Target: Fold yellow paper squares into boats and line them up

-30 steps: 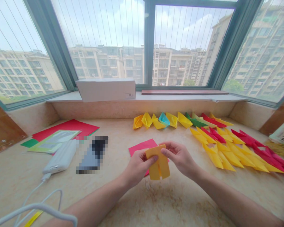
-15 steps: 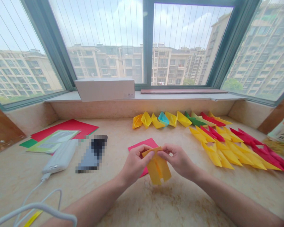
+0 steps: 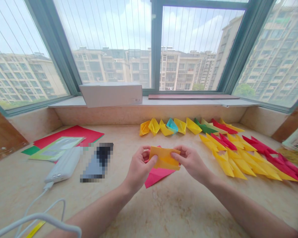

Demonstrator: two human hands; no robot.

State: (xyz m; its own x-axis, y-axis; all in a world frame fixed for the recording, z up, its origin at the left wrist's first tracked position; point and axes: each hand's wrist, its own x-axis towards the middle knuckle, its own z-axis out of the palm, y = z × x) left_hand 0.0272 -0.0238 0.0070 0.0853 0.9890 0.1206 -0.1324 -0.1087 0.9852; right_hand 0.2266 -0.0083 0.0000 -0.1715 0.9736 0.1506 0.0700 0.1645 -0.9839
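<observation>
Both my hands hold a folded piece of orange-yellow paper [image 3: 165,158] above the marble sill. My left hand [image 3: 139,168] pinches its left end between thumb and fingers. My right hand [image 3: 191,162] pinches its right end the same way. The paper lies tilted nearly flat, its broad side up. Under it on the sill rests a pink-red paper sheet [image 3: 157,175], partly hidden by my hands.
Several folded paper boats [image 3: 172,126] in yellow, teal, green and red line the back and right [image 3: 248,155]. Coloured sheets [image 3: 72,134], a white power bank [image 3: 64,165] with cable, and a blurred dark object [image 3: 98,162] lie left. A white box [image 3: 111,94] stands on the ledge.
The orange paper hung down from my fingers before; it is now swung up and flattened between both hands, which rose slightly.
</observation>
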